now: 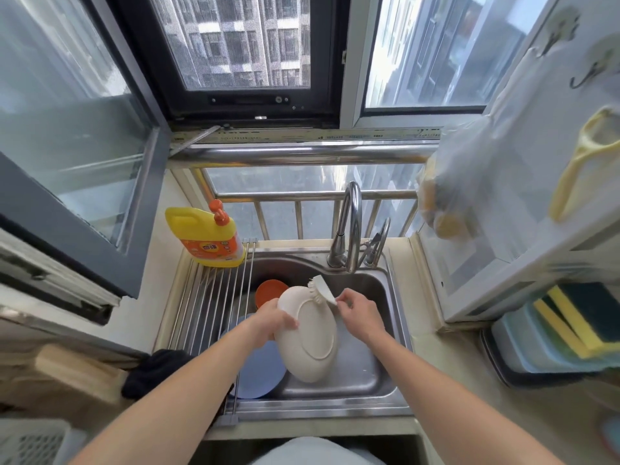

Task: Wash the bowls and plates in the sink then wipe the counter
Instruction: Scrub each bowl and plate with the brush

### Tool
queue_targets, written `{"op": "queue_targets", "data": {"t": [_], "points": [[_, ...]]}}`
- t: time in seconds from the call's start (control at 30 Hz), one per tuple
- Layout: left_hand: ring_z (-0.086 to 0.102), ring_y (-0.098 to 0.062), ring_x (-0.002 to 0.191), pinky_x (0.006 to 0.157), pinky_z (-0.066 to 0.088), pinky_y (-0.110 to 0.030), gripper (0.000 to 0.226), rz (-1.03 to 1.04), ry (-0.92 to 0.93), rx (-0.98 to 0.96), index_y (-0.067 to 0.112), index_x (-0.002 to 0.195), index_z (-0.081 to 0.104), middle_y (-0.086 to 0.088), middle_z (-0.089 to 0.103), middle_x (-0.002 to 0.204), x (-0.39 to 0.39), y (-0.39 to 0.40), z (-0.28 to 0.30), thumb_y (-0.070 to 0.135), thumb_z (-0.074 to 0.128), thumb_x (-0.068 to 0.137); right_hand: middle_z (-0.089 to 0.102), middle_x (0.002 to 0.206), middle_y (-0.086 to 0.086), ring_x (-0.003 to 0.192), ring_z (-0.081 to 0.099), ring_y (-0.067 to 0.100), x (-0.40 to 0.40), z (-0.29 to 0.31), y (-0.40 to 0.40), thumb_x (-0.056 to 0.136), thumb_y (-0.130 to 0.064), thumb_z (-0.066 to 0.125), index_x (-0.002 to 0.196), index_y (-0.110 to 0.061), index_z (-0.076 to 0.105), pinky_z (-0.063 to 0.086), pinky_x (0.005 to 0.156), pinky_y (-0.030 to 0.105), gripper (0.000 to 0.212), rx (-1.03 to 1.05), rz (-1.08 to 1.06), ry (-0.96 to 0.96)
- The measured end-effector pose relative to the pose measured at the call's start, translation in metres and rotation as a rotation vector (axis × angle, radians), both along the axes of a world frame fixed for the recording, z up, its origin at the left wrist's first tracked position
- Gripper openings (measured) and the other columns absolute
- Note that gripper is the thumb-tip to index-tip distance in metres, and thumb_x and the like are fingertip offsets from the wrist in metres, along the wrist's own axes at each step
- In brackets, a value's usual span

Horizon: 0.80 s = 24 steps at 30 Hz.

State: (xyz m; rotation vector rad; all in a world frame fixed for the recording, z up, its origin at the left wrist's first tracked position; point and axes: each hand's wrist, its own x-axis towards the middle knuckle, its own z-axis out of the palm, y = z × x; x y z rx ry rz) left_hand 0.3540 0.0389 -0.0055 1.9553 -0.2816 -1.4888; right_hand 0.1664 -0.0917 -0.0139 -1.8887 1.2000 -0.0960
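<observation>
your left hand (271,322) grips the cream plate (307,333) by its rim, tilted underside-up over the sink (385,380), while your right hand (359,315) pinches the white brush (322,290) at the plate's top edge. keep the plate steady, scrub around the foot ring, then turn it. the blue plate (258,377) and orange bowl (270,292) wait below.

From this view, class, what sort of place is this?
Most likely a home kitchen: a steel sink with a tap, a yellow dish-soap bottle, and sponges by the window.
</observation>
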Motion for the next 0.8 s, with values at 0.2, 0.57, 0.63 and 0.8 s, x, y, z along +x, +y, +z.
{"op": "queue_targets", "data": {"t": [0.2, 0.57, 0.63, 0.8], "points": [[0.065, -0.029, 0.105, 0.078, 0.060, -0.043, 0.056, 0.043, -0.005, -0.010, 0.018, 0.132, 0.053, -0.009, 0.066, 0.119, 0.003, 0.001, 0.001, 0.005, 0.073, 0.081, 0.052, 0.050, -0.015, 0.046, 0.040, 0.004, 0.001, 0.008, 0.012, 0.096, -0.033, 0.059, 0.093, -0.032, 0.069, 0.033, 0.051, 0.024, 0.011, 0.102, 0.078, -0.126], [0.064, -0.029, 0.108, 0.084, 0.060, -0.046, 0.061, -0.023, -0.008, -0.014, 0.024, 0.131, 0.052, -0.006, 0.065, 0.121, 0.001, 0.012, 0.004, 0.009, 0.075, 0.077, 0.063, 0.066, -0.011, 0.059, 0.053, 0.002, -0.001, 0.014, 0.013, 0.098, -0.032, 0.059, 0.093, -0.029, 0.068, 0.040, 0.055, 0.022, 0.012, 0.013, 0.004, -0.048], [0.064, -0.028, 0.108, 0.083, 0.059, -0.044, 0.057, -0.041, -0.012, -0.027, 0.023, 0.130, 0.053, -0.006, 0.065, 0.120, -0.001, 0.012, 0.006, 0.007, 0.074, 0.079, 0.062, 0.066, -0.012, 0.058, 0.053, 0.002, -0.002, 0.012, 0.013, 0.099, -0.032, 0.058, 0.093, -0.029, 0.068, 0.039, 0.053, 0.022, 0.012, 0.018, -0.011, -0.046], [0.066, -0.029, 0.108, 0.091, 0.058, -0.051, 0.061, -0.057, -0.001, -0.040, 0.023, 0.130, 0.055, -0.007, 0.068, 0.120, 0.007, 0.010, 0.003, 0.007, 0.074, 0.074, 0.054, 0.053, -0.013, 0.048, 0.040, 0.006, -0.002, 0.013, 0.015, 0.097, -0.035, 0.060, 0.093, -0.033, 0.069, 0.033, 0.052, 0.025, 0.010, 0.121, 0.120, -0.162]]}}
